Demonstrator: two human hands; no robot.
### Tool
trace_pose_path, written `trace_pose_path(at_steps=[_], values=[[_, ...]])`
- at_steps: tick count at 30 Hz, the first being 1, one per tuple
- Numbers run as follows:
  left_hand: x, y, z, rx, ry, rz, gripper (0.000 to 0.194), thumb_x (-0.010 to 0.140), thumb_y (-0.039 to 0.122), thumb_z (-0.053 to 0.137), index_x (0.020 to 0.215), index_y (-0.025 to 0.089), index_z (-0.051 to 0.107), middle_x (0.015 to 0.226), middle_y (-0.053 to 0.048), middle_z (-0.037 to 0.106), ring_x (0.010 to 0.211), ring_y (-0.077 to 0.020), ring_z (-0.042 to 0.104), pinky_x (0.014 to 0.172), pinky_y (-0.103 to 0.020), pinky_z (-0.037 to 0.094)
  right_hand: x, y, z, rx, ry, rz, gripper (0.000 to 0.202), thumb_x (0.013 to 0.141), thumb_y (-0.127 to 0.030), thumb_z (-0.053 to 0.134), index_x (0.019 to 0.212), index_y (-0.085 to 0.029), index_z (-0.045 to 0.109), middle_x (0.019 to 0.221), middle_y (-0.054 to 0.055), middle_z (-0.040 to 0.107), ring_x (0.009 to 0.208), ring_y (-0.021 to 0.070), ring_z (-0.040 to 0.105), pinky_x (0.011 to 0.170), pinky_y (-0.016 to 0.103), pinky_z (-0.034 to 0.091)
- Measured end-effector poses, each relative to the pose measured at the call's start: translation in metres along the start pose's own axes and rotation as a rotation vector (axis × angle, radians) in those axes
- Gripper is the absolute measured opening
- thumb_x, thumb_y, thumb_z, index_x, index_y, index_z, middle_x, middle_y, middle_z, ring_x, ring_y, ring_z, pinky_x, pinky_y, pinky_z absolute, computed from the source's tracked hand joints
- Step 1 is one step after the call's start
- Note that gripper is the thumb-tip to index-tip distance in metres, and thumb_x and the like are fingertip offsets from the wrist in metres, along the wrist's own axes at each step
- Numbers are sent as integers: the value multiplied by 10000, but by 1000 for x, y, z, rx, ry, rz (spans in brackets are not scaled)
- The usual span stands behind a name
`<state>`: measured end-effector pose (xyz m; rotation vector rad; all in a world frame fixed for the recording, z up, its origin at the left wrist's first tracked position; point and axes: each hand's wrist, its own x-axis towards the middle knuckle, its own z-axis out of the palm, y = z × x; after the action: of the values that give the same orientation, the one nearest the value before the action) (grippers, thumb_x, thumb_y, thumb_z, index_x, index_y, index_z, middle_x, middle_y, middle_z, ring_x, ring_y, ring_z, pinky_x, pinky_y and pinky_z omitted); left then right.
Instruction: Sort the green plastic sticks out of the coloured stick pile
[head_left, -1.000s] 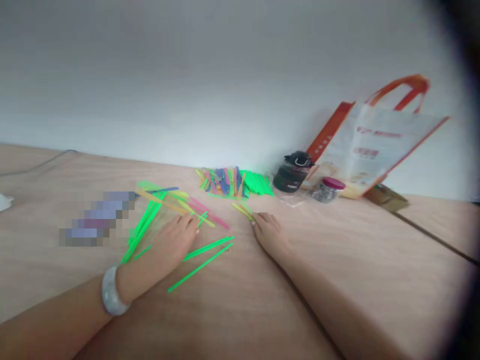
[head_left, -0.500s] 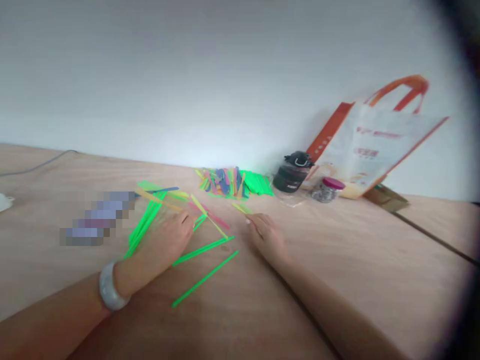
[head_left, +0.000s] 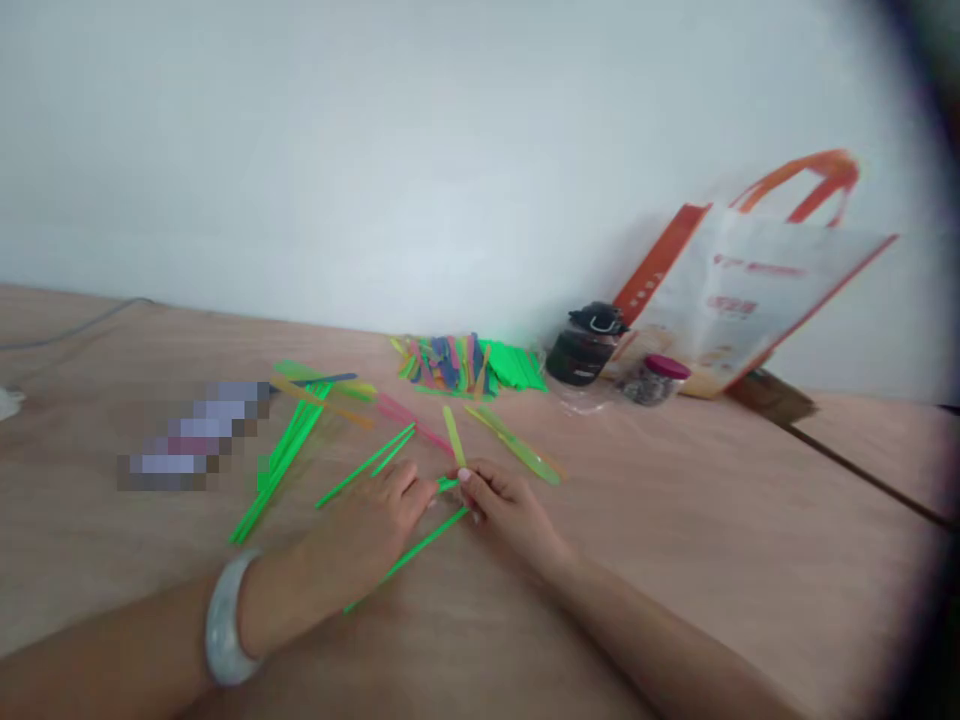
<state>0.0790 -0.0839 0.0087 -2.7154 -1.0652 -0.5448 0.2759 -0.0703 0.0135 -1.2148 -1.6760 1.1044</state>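
My right hand [head_left: 514, 515] pinches a flat yellow plastic propeller blade [head_left: 453, 435], which points up and away from the fingertips. My left hand [head_left: 379, 525] is closed on a thin green plastic stick [head_left: 448, 484], whose end meets the blade at my right fingertips. Whether the two are joined is hidden by the fingers. Below both hands lies another green stick [head_left: 427, 545], partly covered by the left hand. Two green sticks [head_left: 364, 468] rest just beyond the left hand. A pink blade [head_left: 412, 422] lies behind, and yellow-green blades [head_left: 517, 445] lie beyond the right hand.
Several green sticks [head_left: 281, 465] lie at left, near orange and green blades [head_left: 330, 385] and a blurred-out object [head_left: 199, 435]. Against the wall are a pile of coloured blades [head_left: 450, 365], a black bottle [head_left: 581, 350], a pink-lidded jar [head_left: 656, 380] and a bag [head_left: 750, 290].
Both hands have come together nearer to me. The right hand has left the yellow-green blades; the yellow blade is now in its pinch. The left hand has moved right and down onto a green stick.
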Motion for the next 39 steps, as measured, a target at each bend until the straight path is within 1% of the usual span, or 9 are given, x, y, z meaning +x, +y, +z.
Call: trace_pose_path(at_steps=[5,10,12,14,17,20,26,33,39], values=[[7,-2,-3,-230,44,-52,260,948,232,345,967,188,600,873,-42,597,837,-169,565,811,-327,460,-1,-11,-1,0,-14,18,390,823,-493,481,582,-188,465,508,-58,394,488,81,361,497,227,278],[11,-1,-15,-467,-51,-242,252,927,255,402,899,187,643,838,-31,635,790,-163,586,725,-292,462,0,-9,-3,19,-15,47,405,796,-527,495,582,-183,483,517,-53,398,485,81,362,482,226,270],[10,-2,-19,-539,-93,-312,235,916,253,428,880,189,652,844,-23,653,795,-159,595,726,-284,464,6,-1,-17,17,95,59,394,797,-529,488,637,-173,542,520,-50,399,479,85,368,470,225,274],[8,-3,-20,-579,-102,-346,227,916,249,432,893,197,651,876,-13,664,831,-154,601,755,-281,471,15,10,-38,17,325,69,408,816,-525,445,836,-155,615,559,-44,422,473,95,378,459,227,289],[8,-2,-14,-507,-41,-270,250,928,212,390,993,216,631,952,-13,657,897,-153,593,835,-312,471,28,27,-68,-317,486,-86,379,853,-451,420,897,-149,646,645,10,513,617,149,485,558,260,374],[12,4,-2,-328,-48,-121,286,919,150,365,1073,203,601,1028,-39,634,954,-170,576,902,-366,455,34,39,-77,-728,448,-173,306,878,-306,390,960,-169,652,806,71,583,764,191,540,683,303,420],[1,14,18,-115,-25,-120,355,894,256,463,1234,157,490,1219,-105,545,1130,-242,490,975,-426,410,31,47,-63,-1221,355,-259,291,876,-222,413,1044,-162,643,940,130,584,857,227,517,757,334,425],[0,11,21,-45,-133,-30,384,867,39,376,1207,148,517,1204,-86,567,1078,-199,528,944,-356,431,38,54,-64,-1299,259,-174,306,914,-236,386,911,-165,683,927,123,576,833,204,517,733,304,414],[7,-2,34,-151,-65,-27,401,892,49,320,1213,193,512,1209,-64,563,1099,-166,518,955,-344,429,45,56,-67,-1310,306,-163,262,890,-203,418,915,-189,679,886,113,583,810,205,515,688,295,406]])
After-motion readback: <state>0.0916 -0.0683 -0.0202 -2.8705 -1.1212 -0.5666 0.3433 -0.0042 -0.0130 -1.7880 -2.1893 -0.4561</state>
